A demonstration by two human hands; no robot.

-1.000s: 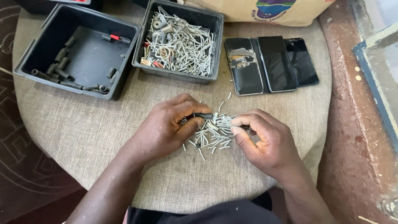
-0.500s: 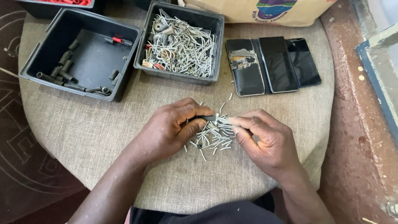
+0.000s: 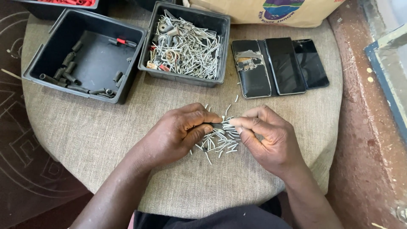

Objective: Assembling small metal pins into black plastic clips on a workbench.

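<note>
A heap of small grey wire pieces (image 3: 220,142) lies on the round cloth-covered table (image 3: 106,135). My left hand (image 3: 180,131) pinches a short black sleeve (image 3: 216,125) between thumb and forefinger just above the heap. My right hand (image 3: 269,138) meets it from the right, its fingertips pinched on a small grey piece at the sleeve's end. Both hands hover low over the heap, nearly touching each other.
A black bin (image 3: 46,59) at the back left holds several black sleeves. A second black bin (image 3: 186,78) beside it is full of grey wire pieces. Three dark phones (image 3: 280,63) lie at the back right, near a tan sack (image 3: 263,10). The table edge drops off at the right.
Both hands have lifted slightly off the heap and come together, the fingertips now meeting at the black sleeve. The view has shifted a little.
</note>
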